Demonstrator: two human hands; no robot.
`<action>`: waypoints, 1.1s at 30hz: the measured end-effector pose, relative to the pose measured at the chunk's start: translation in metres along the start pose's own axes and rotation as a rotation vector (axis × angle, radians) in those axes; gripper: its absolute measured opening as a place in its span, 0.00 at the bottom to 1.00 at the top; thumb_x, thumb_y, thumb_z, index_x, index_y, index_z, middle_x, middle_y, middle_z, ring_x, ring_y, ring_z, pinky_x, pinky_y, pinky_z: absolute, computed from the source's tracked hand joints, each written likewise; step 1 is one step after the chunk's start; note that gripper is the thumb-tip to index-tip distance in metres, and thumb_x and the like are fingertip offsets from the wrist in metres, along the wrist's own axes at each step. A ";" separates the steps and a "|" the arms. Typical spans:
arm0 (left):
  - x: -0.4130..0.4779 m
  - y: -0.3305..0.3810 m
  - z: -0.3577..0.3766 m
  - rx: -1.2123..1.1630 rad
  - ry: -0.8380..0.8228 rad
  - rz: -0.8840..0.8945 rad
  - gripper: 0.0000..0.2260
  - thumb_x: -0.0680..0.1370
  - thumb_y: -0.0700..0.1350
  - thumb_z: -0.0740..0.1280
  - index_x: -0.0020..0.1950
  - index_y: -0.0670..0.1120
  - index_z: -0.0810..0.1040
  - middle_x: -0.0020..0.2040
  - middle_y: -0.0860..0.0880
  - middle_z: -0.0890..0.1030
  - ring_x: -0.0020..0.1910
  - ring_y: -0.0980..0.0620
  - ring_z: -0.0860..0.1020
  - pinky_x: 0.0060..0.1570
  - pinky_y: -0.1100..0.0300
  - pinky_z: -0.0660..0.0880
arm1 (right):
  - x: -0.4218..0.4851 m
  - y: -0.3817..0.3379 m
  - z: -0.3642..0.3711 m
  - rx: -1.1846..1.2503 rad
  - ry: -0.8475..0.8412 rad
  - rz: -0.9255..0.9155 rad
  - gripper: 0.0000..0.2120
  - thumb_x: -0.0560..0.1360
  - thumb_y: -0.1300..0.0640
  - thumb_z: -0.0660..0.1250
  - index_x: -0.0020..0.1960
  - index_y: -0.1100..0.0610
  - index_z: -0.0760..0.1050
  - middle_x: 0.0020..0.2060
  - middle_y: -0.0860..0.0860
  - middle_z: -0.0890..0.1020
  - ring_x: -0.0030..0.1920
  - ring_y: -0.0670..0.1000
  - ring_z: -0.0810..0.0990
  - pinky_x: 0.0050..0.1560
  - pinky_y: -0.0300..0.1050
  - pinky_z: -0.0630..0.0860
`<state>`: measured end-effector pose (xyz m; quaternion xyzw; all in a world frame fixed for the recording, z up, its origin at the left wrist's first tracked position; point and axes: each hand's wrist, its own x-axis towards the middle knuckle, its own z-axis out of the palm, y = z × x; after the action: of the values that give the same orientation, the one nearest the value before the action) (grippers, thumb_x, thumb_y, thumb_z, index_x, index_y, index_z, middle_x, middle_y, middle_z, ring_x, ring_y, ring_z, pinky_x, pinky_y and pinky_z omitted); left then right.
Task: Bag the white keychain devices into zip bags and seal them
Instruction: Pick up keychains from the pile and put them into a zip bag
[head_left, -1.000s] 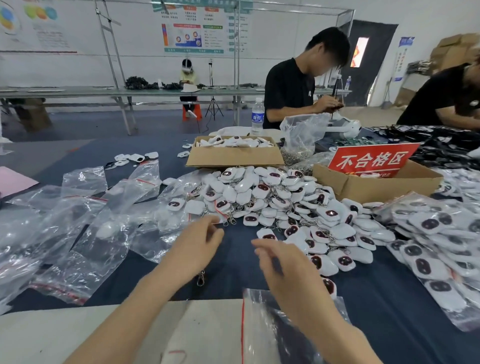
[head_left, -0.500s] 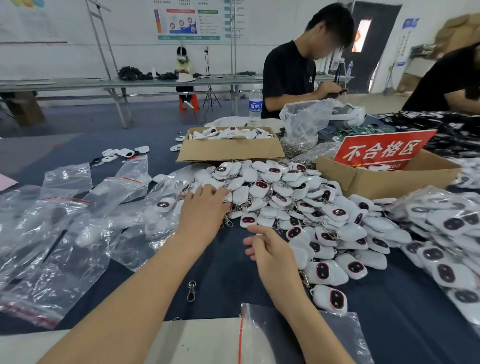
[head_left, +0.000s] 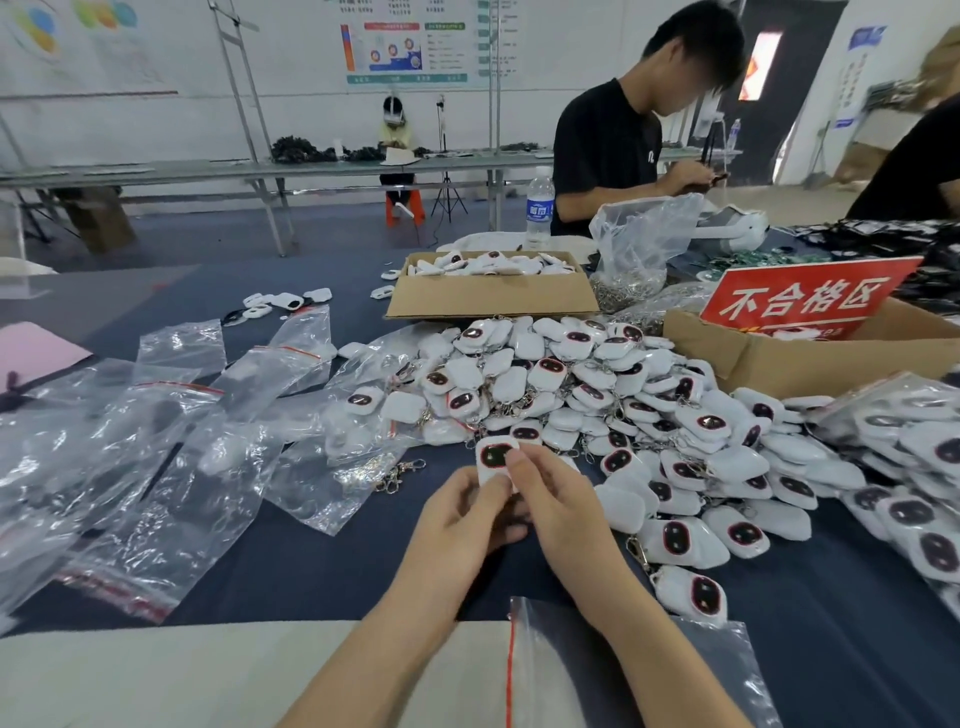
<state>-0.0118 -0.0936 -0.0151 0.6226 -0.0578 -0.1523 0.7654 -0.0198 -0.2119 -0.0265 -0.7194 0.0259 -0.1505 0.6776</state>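
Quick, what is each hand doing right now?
Left hand: gripping a white keychain device.
Right hand: pinching the same device.

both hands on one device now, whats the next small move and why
Probably bring the white keychain device, pinched between the left hand and right hand, down toward the zip bag at the near table edge, freeing one hand to open its red-striped mouth. The device is held clear of the pile and not yet bagged.
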 end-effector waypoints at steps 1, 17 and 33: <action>0.001 -0.001 -0.002 0.068 0.009 0.045 0.08 0.84 0.45 0.64 0.57 0.46 0.82 0.51 0.44 0.86 0.55 0.44 0.84 0.60 0.48 0.80 | 0.001 0.001 -0.001 0.002 0.003 0.013 0.13 0.84 0.53 0.61 0.49 0.41 0.82 0.39 0.48 0.84 0.44 0.48 0.83 0.45 0.48 0.83; 0.020 -0.003 -0.014 0.228 0.019 0.255 0.07 0.84 0.44 0.63 0.55 0.48 0.81 0.36 0.53 0.79 0.39 0.52 0.79 0.49 0.40 0.82 | 0.001 0.001 -0.002 0.052 -0.027 0.019 0.16 0.84 0.57 0.61 0.54 0.39 0.83 0.48 0.45 0.86 0.52 0.50 0.85 0.51 0.46 0.83; 0.019 -0.006 -0.012 0.307 0.040 0.285 0.06 0.83 0.47 0.65 0.53 0.53 0.81 0.37 0.58 0.82 0.37 0.61 0.78 0.45 0.52 0.80 | 0.000 -0.001 -0.001 0.105 0.049 0.093 0.14 0.83 0.57 0.61 0.52 0.51 0.85 0.44 0.57 0.86 0.46 0.55 0.86 0.42 0.39 0.82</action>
<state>0.0091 -0.0892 -0.0250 0.7204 -0.1527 -0.0195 0.6763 -0.0205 -0.2126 -0.0260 -0.6769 0.0678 -0.1375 0.7199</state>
